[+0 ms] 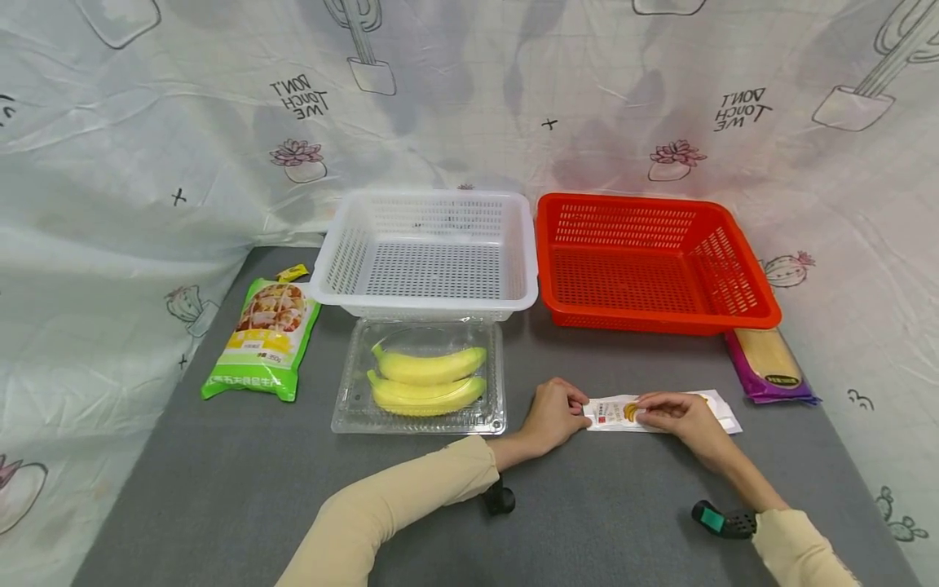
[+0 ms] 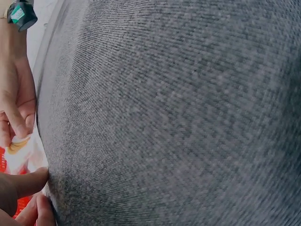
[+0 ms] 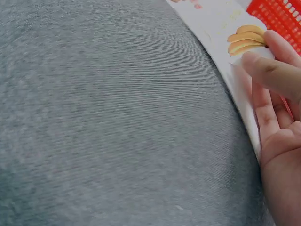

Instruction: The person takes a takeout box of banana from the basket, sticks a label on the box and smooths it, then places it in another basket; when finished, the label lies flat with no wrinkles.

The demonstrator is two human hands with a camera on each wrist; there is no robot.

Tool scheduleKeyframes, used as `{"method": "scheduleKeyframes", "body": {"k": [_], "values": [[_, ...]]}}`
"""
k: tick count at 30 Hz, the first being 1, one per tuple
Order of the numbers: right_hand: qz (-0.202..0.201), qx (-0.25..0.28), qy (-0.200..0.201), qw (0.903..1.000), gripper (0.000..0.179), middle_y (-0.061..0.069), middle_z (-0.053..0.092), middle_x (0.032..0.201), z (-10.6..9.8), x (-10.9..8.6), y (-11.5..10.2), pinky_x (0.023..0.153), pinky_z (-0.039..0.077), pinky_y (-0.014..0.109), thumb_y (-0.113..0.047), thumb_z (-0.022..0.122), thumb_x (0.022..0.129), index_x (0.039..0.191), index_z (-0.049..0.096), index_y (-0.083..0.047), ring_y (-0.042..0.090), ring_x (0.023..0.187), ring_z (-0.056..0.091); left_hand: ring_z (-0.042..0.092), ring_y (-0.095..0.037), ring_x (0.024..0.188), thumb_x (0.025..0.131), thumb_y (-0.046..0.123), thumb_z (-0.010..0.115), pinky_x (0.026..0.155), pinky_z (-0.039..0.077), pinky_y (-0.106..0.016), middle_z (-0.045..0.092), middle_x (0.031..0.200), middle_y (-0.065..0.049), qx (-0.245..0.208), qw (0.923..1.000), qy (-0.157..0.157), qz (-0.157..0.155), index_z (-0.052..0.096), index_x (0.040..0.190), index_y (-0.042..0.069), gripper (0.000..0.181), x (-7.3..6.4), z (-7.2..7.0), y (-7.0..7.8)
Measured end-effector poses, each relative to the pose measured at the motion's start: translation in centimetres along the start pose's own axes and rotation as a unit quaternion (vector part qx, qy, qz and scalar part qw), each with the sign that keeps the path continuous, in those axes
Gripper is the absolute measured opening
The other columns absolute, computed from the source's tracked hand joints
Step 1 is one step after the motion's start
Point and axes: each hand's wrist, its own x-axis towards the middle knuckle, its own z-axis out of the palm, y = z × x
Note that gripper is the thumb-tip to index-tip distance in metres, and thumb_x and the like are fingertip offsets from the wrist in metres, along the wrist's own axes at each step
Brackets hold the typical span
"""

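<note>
A white, flat, folded packet (image 1: 610,414) with a banana picture lies in front of the red basket. My left hand (image 1: 552,420) pinches its left end between thumb and fingers. Over its middle, my right hand (image 1: 688,422) pinches it with thumb and forefinger beside the printed bananas. The right wrist view shows the banana print on the packet (image 3: 221,33) close to the thumb tip. In the left wrist view both hands appear at the left edge, with the packet (image 2: 29,157) stretched between them.
A clear plastic box (image 1: 345,412) with two bananas (image 1: 429,383) sits left of my hands. Behind stand a white basket (image 1: 425,302) and a red basket (image 1: 660,318). A green food bag (image 1: 264,342) and small yellow packet (image 1: 293,273) lie left, a purple packet (image 1: 770,367) right.
</note>
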Motion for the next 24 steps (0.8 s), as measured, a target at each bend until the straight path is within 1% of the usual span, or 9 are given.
{"method": "scheduleKeyframes", "body": {"k": [3,6,8,10,12,16,20,22,24], "values": [[0.026,0.083,-0.028,0.9958,0.024,-0.005,0.070,0.103,-0.8,0.0,0.1,0.074,0.049,0.016,0.009,0.062,0.087,0.102,0.073,-0.007,0.001,0.091,0.062,0.052,-0.001,0.070,0.066,0.001,0.082,0.064,0.038,-0.008,0.061,0.072,0.001,-0.002,1.0000,-0.008,-0.004,0.076,0.083,0.003,0.018,0.2,-0.1,0.1],[0.054,0.154,-0.064,0.9845,0.030,-0.007,0.070,0.103,-1.5,0.1,0.0,0.077,0.050,0.018,0.010,0.053,0.092,0.107,0.071,-0.008,0.003,0.092,0.062,0.056,-0.002,0.069,0.067,-0.001,0.081,0.063,0.040,-0.008,0.064,0.072,-0.001,-0.004,0.9997,-0.023,-0.006,0.076,0.084,0.002,0.018,0.4,-0.3,0.2],[0.063,0.180,-0.078,0.9786,0.032,-0.005,0.070,0.102,-1.6,0.2,-0.3,0.079,0.049,0.018,0.010,0.050,0.094,0.108,0.070,-0.009,0.004,0.092,0.062,0.059,-0.005,0.068,0.068,-0.002,0.080,0.062,0.041,-0.008,0.067,0.074,-0.004,-0.007,0.9991,-0.039,-0.013,0.075,0.085,0.000,0.018,0.5,-0.4,0.3],[0.062,0.188,-0.073,0.9775,0.030,-0.005,0.070,0.102,-1.5,0.4,-0.5,0.079,0.050,0.019,0.009,0.049,0.094,0.107,0.070,-0.009,0.004,0.093,0.062,0.063,-0.009,0.071,0.070,-0.002,0.079,0.065,0.043,-0.009,0.070,0.079,-0.007,-0.011,0.9982,-0.057,-0.016,0.074,0.090,-0.001,0.020,0.6,-0.7,0.5],[0.058,0.191,-0.056,0.9783,0.029,-0.004,0.070,0.100,-1.2,0.6,-0.7,0.078,0.051,0.020,0.009,0.051,0.094,0.104,0.070,-0.009,0.005,0.091,0.062,0.064,-0.012,0.079,0.072,0.000,0.079,0.069,0.043,-0.010,0.070,0.088,-0.008,-0.015,0.9965,-0.079,-0.023,0.073,0.096,-0.001,0.025,0.4,-1.1,0.8],[0.053,0.170,-0.021,0.9837,0.025,-0.003,0.070,0.093,-0.7,0.7,-0.9,0.074,0.054,0.023,0.011,0.055,0.090,0.096,0.069,-0.009,0.007,0.084,0.064,0.062,-0.018,0.094,0.076,0.003,0.078,0.075,0.047,-0.013,0.063,0.104,-0.009,-0.053,0.9914,-0.116,-0.029,0.069,0.109,0.001,0.034,-0.6,-2.6,1.8],[0.057,0.135,-0.002,0.9893,0.023,-0.004,0.070,0.091,-0.7,0.9,-1.1,0.070,0.055,0.024,0.010,0.061,0.088,0.095,0.070,-0.010,0.006,0.080,0.066,0.060,-0.019,0.105,0.081,0.002,0.074,0.079,0.050,-0.016,0.060,0.111,-0.006,-0.122,0.9835,-0.132,-0.022,0.067,0.113,0.003,0.033,-1.4,-5.4,2.9],[0.063,0.125,0.004,0.9902,0.023,-0.005,0.071,0.091,-0.7,0.9,-1.2,0.070,0.055,0.025,0.009,0.062,0.087,0.097,0.070,-0.010,0.006,0.079,0.067,0.060,-0.018,0.108,0.083,0.002,0.073,0.083,0.050,-0.019,0.062,0.113,-0.005,-0.147,0.9807,-0.129,-0.007,0.067,0.113,0.004,0.030,-1.8,-7.0,3.0],[0.071,0.115,0.009,0.9908,0.022,-0.005,0.071,0.092,-0.7,1.0,-1.5,0.072,0.055,0.025,0.008,0.063,0.087,0.098,0.071,-0.009,0.006,0.081,0.067,0.059,-0.016,0.109,0.084,0.001,0.072,0.087,0.050,-0.024,0.063,0.114,-0.005,-0.160,0.9793,-0.123,0.013,0.067,0.113,0.004,0.029,-2.3,-8.7,2.9]]}}
